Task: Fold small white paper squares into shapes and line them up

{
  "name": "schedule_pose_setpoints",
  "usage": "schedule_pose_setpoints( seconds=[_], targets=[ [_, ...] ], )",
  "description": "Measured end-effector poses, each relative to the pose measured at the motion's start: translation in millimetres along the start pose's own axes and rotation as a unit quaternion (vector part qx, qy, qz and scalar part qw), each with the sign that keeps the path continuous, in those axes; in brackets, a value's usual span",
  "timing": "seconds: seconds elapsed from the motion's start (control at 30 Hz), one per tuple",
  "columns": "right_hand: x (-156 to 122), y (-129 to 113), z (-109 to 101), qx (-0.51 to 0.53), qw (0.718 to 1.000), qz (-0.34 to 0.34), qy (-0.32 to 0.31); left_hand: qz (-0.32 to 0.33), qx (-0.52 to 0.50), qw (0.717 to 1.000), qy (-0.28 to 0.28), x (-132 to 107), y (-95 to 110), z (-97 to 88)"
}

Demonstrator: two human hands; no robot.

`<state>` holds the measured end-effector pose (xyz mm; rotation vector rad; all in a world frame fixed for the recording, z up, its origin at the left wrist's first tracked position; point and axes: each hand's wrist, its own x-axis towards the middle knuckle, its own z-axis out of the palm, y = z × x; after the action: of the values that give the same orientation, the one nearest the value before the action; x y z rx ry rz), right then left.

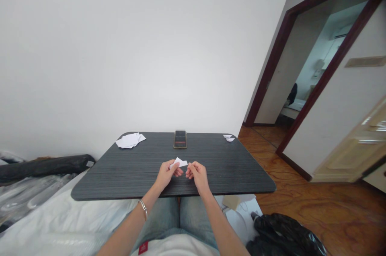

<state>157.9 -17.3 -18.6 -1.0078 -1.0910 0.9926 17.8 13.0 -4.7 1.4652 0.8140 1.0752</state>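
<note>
Over the dark table (pixel 126 175), the left hand (pixel 165 174) pinches a small folded white paper (pixel 180 162) between thumb and fingers. The right hand (pixel 197 174) sits curled at the paper's right end; whether it grips I cannot tell. A phone (pixel 180 139) stands beyond, loose paper sheets (pixel 130 140) at the far left corner

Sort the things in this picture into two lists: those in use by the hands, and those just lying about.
In hand: small white paper slip, pinched between left hand and right hand above the dark table.

Lying about: stack of white sheets, dark upright object, two small white paper pieces, black bag on the floor, black roll.
</note>
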Motion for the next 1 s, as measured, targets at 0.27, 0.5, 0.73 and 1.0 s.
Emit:
schedule_pose_setpoints(
  seconds=[0.27,0.5,0.73,1.0],
  targets=[
    [-3.9,-5.3,-0.5,-0.019,0.999,-0.041,0.028,-0.005,0.011,1.000,0.024,0.7,-0.6,-1.6],
    [-3.3,-1.6,-2.2,-0.032,0.999,-0.036,0.020,-0.008,0.010,1.000,0.003,-0.1,1.4,-0.2],
    [-3.3,-2.8,-2.0,-0.033,0.999,-0.022,0.028,0.005,0.037,0.999,-0.014,-2.2,3.4,0.1],
    [-1.0,0.1,-2.0,-0.041,0.999,-0.012,0.019,0.021,0.076,0.997,-0.023,-4.0,3.8,0.5]
  ],
)
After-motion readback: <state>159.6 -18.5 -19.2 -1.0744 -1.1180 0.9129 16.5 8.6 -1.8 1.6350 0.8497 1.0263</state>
